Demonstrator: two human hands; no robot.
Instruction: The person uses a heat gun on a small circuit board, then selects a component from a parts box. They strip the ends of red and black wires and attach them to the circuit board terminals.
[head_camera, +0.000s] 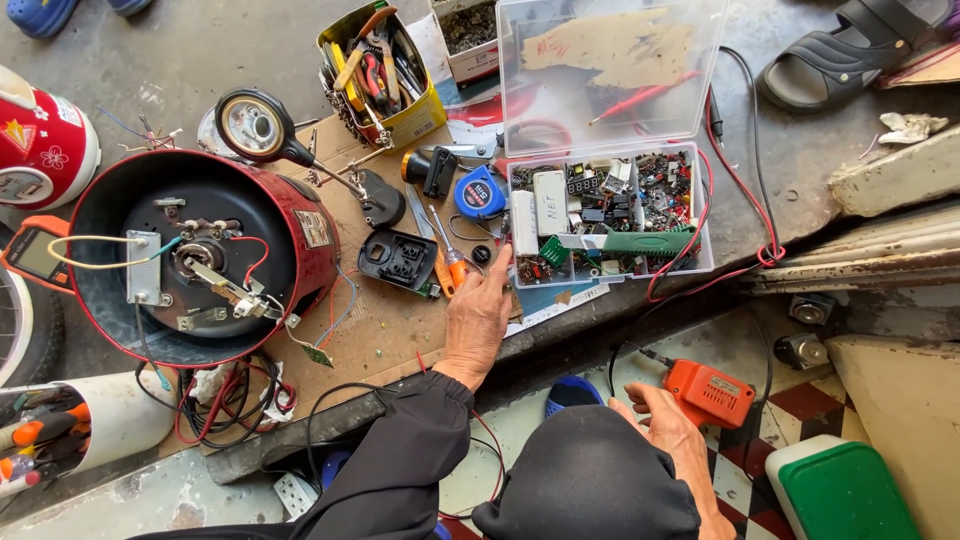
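Two hands are at work over a cluttered repair spot on the floor. The left hand (478, 315) reaches forward across a sheet of brown cardboard (385, 325), fingers loosely spread and empty, its fingertips touching the near left corner of a clear plastic parts box (610, 212). The box stands open, lid tipped back, and its compartments are packed with small electronic components. Just beside the left hand's fingers lies an orange-handled screwdriver (447, 258), and next to that a black plastic cover (398, 260) rests on the cardboard. A blue tape measure (480, 192) sits just beyond the screwdriver.

The right hand (668, 425) is low, close to the person's knee, curled around the rear of an orange soldering gun (708, 392); the thumb and fingers grip its body, and its tip points left toward the edge of the step.

To the left on the cardboard stands an opened red rice cooker base (200, 255), upside down, with its wiring and metal brackets exposed. A magnifier on a stand (258, 126) stands between it and a yellow tin of hand tools (385, 75). Red and black test leads (735, 180) trail around the right side of the parts box. A black sandal (845, 50) lies far right on the concrete.
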